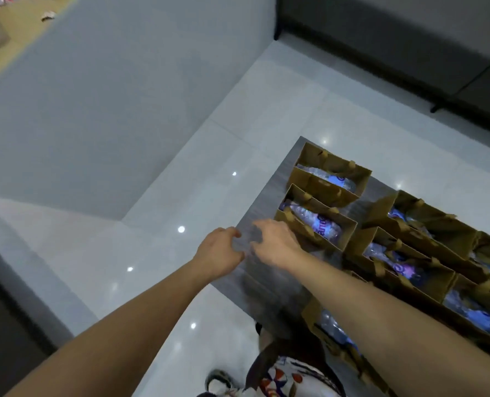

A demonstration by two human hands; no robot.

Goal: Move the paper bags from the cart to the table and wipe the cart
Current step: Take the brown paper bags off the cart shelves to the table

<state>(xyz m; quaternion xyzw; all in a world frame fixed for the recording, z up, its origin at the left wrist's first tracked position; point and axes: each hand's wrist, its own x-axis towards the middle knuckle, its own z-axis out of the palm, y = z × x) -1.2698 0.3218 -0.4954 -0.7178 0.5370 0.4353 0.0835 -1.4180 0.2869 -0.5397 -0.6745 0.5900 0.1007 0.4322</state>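
Note:
Several brown paper bags with plastic water bottles inside stand on a grey wood-grain top (269,282); I cannot tell whether it is the cart or the table. The nearest bag (341,236) stands at the top's left side, with another bag (335,193) behind it and more bags (427,224) to the right. My right hand (275,242) hovers over the bare left corner, just left of the nearest bag, with fingers loosely spread and nothing in them. My left hand (220,250) is beside it at the top's left edge, fingers loosely curled and empty. The hands are blurred.
Glossy white floor tiles (209,181) surround the top. A large grey panel (109,96) rises on the left and a grey sofa (409,38) stands at the back right. My patterned clothing (281,376) shows at the bottom.

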